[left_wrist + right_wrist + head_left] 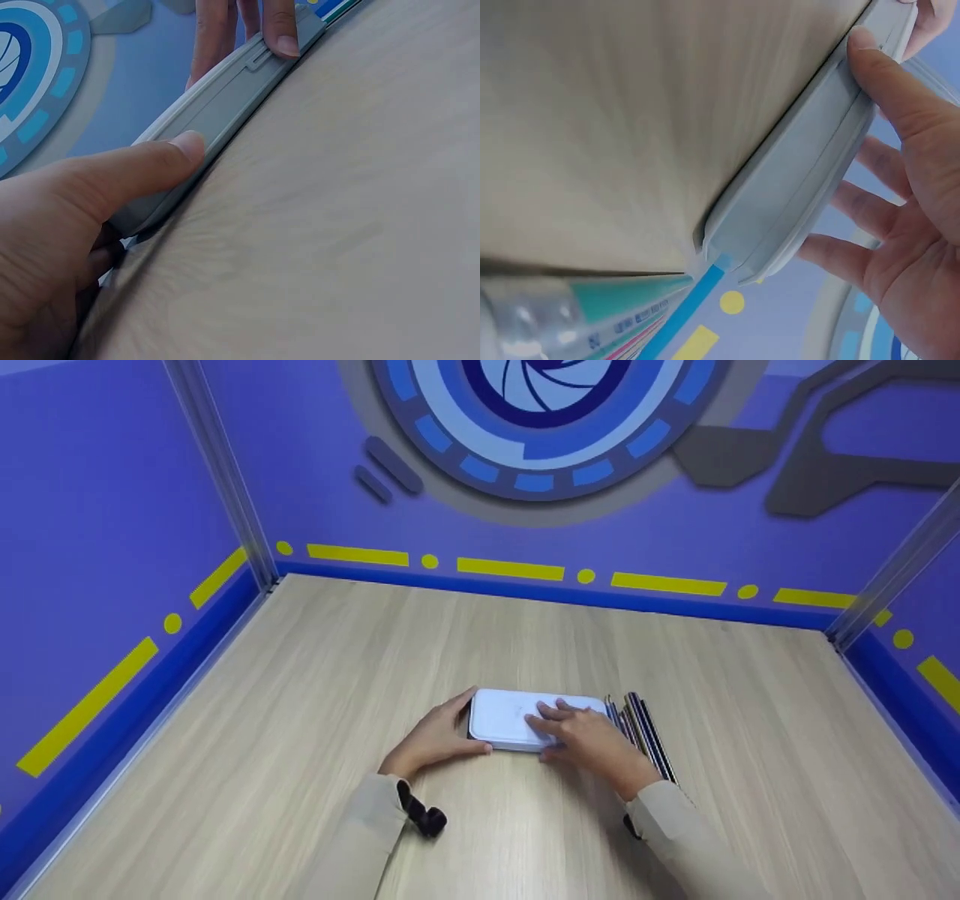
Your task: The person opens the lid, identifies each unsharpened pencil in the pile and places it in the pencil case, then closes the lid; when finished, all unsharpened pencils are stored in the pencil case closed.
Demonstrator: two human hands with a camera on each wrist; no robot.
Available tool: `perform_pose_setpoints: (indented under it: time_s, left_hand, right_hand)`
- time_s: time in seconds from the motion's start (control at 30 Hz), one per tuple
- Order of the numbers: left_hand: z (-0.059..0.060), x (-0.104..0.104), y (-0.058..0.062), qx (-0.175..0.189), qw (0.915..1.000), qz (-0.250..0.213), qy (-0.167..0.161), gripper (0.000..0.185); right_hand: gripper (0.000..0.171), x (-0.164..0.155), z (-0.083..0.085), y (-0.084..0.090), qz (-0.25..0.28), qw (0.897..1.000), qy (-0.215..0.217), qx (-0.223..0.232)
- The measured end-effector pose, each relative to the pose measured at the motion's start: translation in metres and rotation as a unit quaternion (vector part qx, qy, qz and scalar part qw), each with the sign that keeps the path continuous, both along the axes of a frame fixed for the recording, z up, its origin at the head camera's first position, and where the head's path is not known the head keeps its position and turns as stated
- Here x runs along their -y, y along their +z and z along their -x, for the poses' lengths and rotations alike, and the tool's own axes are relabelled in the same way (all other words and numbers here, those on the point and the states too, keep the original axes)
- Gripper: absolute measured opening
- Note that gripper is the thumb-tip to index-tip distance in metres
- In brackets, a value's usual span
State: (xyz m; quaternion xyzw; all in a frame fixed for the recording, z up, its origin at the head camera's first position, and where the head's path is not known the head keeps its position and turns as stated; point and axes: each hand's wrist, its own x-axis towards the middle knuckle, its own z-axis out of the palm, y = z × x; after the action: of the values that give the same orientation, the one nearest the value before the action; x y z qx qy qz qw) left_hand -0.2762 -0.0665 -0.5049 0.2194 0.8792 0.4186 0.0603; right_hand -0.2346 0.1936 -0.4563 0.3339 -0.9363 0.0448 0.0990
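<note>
A white, flat, rounded case that looks like a pencil case (499, 716) lies on the table in front of me. A seam runs along its side, with a small tab-like detail on it in the left wrist view. My left hand (439, 739) grips the case's left end, thumb (187, 146) on the near side and fingers mostly hidden behind. My right hand (592, 739) holds the right part, its spread fingers on top and its thumb (866, 45) against the near side. Several pens or pencils (641, 720) lie side by side just right of the case, partly behind the right hand.
The wood-grain table (360, 660) is bounded by purple-blue panels (97, 510) at the left, back and right. Close to the right wrist camera are a teal-and-white pen (622, 300) and a blue stick-shaped thing (682, 311). A black strap (424, 814) sits at the left wrist.
</note>
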Motion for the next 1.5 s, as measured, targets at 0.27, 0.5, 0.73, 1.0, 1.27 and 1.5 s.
perform_pose_setpoints:
  time_s: [0.27,0.5,0.73,1.0,1.27,1.5]
  left_hand:
    - [0.000,0.000,0.002,-0.003,0.9999,-0.008,-0.005,0.105]
    - [-0.001,-0.001,0.001,-0.006,0.9999,0.005,-0.008,0.107]
    - [0.000,0.000,0.001,-0.011,0.9999,0.008,-0.006,0.106]
    - [-0.003,0.001,0.003,0.007,0.9998,0.020,0.000,0.105]
    - [-0.002,0.002,0.003,0.002,0.9998,0.021,0.006,0.107]
    - [-0.002,0.000,0.001,0.010,0.9997,0.020,0.008,0.108]
  right_hand:
    - [0.051,0.000,0.004,0.002,-0.057,0.996,0.040,-0.054]
    - [0.051,-0.001,0.005,0.000,-0.090,0.992,0.043,-0.081]
    - [0.050,-0.001,0.007,0.000,-0.093,0.992,0.044,-0.073]
    - [0.051,-0.002,0.008,0.001,-0.077,0.994,0.049,-0.068]
    - [0.052,-0.006,0.011,0.003,-0.012,0.998,0.048,-0.031]
    - [0.043,-0.015,0.012,0.013,0.030,0.998,0.054,0.022]
